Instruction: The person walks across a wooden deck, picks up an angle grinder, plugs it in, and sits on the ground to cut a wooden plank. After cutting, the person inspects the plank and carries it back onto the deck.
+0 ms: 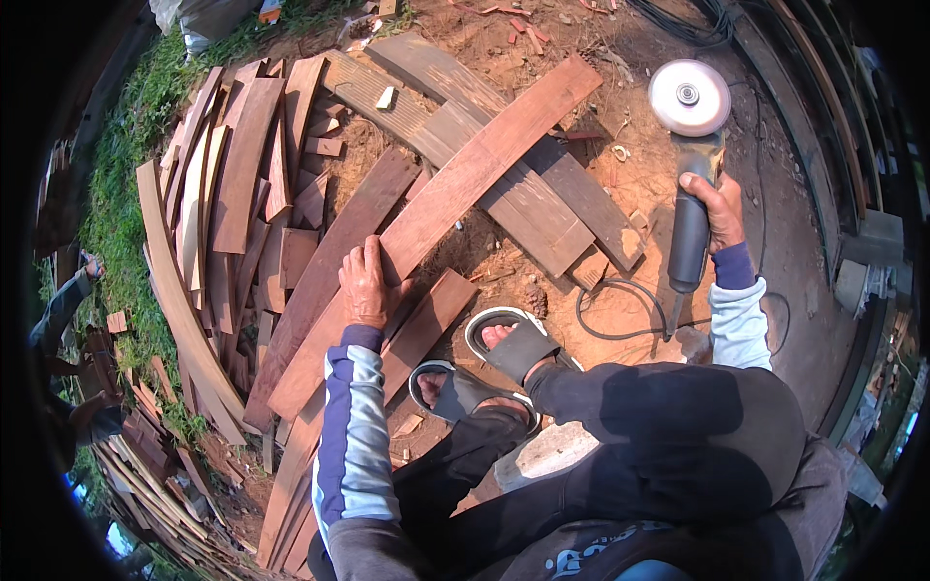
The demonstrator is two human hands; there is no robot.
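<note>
A long reddish-brown wooden plank (pixel 489 174) lies diagonally before me, its far end across other boards. My left hand (pixel 366 281) grips it near the middle, with the fingers over its face and the thumb at its right side. On the right, my right hand (pixel 719 205) is wrapped around the black body of an angle grinder (pixel 689 237). The grinder's round, pale disc (pixel 686 94) points away from me, well apart from the plank. Whether the disc is spinning I cannot tell.
Weathered boards (pixel 542 218) lie crossed under the plank's far end. A pile of cut planks (pixel 250 165) fills the left side beside grass. The grinder's cord (pixel 620 336) loops over the dirt near my sandalled feet (pixel 504 341). At far left another person's leg (pixel 60 315) shows.
</note>
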